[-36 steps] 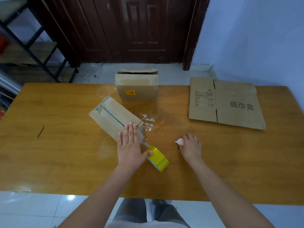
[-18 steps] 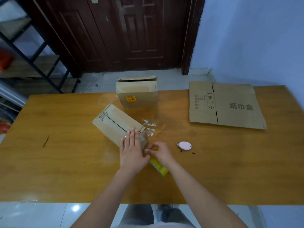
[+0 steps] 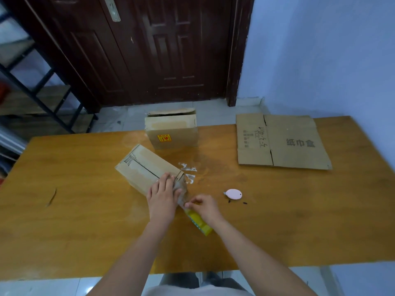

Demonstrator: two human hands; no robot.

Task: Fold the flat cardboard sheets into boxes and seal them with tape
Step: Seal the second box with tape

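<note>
On the near middle of the table (image 3: 64, 231), the box (image 3: 147, 167) I was sealing lay on its side, its long axis running diagonally from far-left to near-right, its taped seam along the top face and its near-right end pointing toward my hands. My left hand (image 3: 162, 197) lay flat on that near end, fingers straight and together, pressing the flaps and a stretch of clear tape down. A second earlier my right hand (image 3: 203, 207) had been out at the small pink cutter (image 3: 233, 193); it had since let that go and come across to the yellow tape roll (image 3: 199, 223), which stood on edge just beside the box's corner. The fingers were curled at the tape where it left the roll, apparently pinching the strip, though the blur kept me from being sure how firmly. I read that as the cut not yet being made: the strip seemed still joined to the roll, so this end was only partly sealed. The cutter now sat alone near the right hand, apart from it. Bits of torn tape (image 3: 188, 171) clung to the tabletop just beyond the box. Farther back stood a second, upright box (image 3: 173, 133) with a yellow label, and well off to the right lay a flat cardboard sheet (image 3: 282, 142) not yet folded.
</note>
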